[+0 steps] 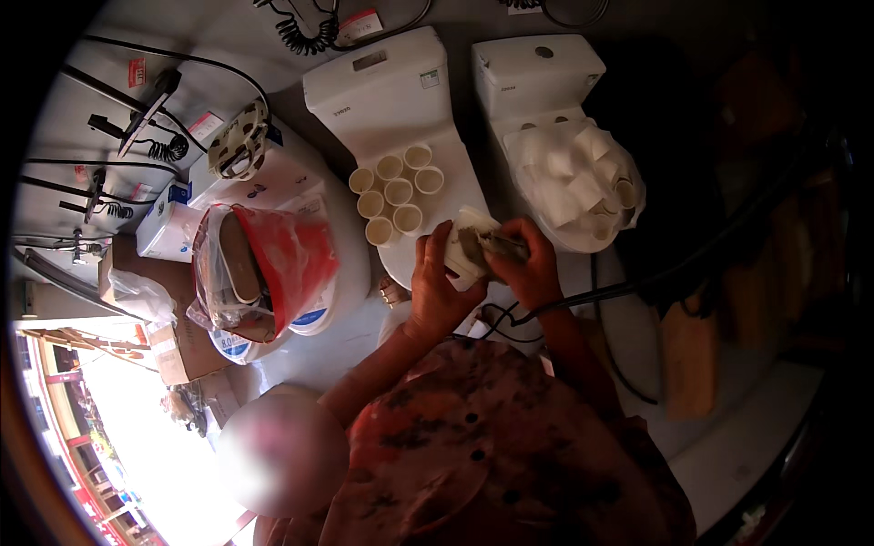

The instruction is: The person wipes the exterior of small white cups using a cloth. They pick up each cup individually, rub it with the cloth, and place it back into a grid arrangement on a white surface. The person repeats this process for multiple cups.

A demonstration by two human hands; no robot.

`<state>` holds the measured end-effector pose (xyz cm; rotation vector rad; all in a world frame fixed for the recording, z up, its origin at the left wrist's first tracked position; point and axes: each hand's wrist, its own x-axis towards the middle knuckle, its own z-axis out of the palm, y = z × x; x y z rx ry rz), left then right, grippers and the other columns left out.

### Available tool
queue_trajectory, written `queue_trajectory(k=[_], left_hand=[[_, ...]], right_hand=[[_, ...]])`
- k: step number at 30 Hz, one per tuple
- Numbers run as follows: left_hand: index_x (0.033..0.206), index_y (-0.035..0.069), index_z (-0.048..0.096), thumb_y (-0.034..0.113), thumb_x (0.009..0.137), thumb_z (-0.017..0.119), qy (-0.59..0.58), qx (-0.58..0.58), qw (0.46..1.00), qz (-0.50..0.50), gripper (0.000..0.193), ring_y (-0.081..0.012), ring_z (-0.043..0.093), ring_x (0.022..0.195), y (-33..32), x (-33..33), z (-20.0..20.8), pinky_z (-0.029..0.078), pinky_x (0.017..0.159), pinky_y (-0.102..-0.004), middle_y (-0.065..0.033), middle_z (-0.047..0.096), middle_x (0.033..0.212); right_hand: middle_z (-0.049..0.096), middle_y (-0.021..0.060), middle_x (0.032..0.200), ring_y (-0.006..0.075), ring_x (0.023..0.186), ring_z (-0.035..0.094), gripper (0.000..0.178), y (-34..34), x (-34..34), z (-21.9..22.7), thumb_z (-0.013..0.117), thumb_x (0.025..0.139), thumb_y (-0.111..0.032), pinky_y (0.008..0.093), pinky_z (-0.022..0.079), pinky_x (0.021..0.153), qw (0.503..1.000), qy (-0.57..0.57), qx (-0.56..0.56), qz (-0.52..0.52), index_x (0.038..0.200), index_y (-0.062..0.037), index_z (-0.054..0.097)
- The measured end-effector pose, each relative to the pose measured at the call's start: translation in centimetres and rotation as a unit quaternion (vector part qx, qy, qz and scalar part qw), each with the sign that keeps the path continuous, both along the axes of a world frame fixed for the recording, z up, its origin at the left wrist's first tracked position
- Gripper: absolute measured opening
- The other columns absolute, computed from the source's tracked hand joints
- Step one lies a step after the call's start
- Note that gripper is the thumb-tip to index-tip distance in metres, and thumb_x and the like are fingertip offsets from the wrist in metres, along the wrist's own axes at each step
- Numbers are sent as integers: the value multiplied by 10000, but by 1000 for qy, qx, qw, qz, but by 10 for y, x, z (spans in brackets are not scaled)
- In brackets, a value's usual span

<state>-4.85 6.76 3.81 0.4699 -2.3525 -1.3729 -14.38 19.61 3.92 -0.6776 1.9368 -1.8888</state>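
A pale cream cup (465, 258) is tilted between my hands, just over the front of a white toilet (391, 100). My left hand (438, 293) is closed round the cup's near left side. At the cup's right side, my right hand (531, 266) is pinched on something small and brownish that I cannot make out. Darker matter shows at the cup. Several similar cups (398, 191) stand upright in rows on the toilet's closed lid, just beyond my left hand.
A second white toilet (537, 68) at the right bears a clear bag of white cups (578, 177). To the left are a red and clear plastic bag (296, 259), a patterned bag (238, 146) and a cardboard box (177, 346). Black cable (592, 296) crosses near my right forearm. Another person (282, 450) is at lower left.
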Motion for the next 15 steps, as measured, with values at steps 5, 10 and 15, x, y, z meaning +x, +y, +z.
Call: queue_trajectory(k=[5, 10, 15], left_hand=[[1380, 36, 357, 40, 682, 804, 73, 25, 997, 20, 829, -241, 595, 1078, -43, -27, 37, 544, 898, -357, -157, 509, 1241], [1411, 43, 298, 144, 695, 825, 111, 290, 950, 44, 896, -219, 587, 1056, -70, -27, 51, 519, 838, -327, -146, 504, 1271], [1429, 65, 263, 292, 875, 659, 117, 532, 837, -55, 718, -265, 549, 1154, -71, -17, 54, 498, 915, -430, -143, 490, 1311]], right_hand=[[574, 27, 879, 83, 802, 557, 216, -50, -29, 59, 684, 807, -45, 252, 485, 707, 997, 58, -43, 13, 953, -36, 525], [580, 39, 851, 87, 758, 552, 188, -82, -30, 90, 669, 794, -30, 257, 482, 666, 996, 49, -81, 0, 921, -19, 531], [554, 22, 840, 75, 770, 529, 187, -82, -22, 89, 656, 780, -17, 252, 471, 688, 996, 31, -88, 6, 913, -23, 526]])
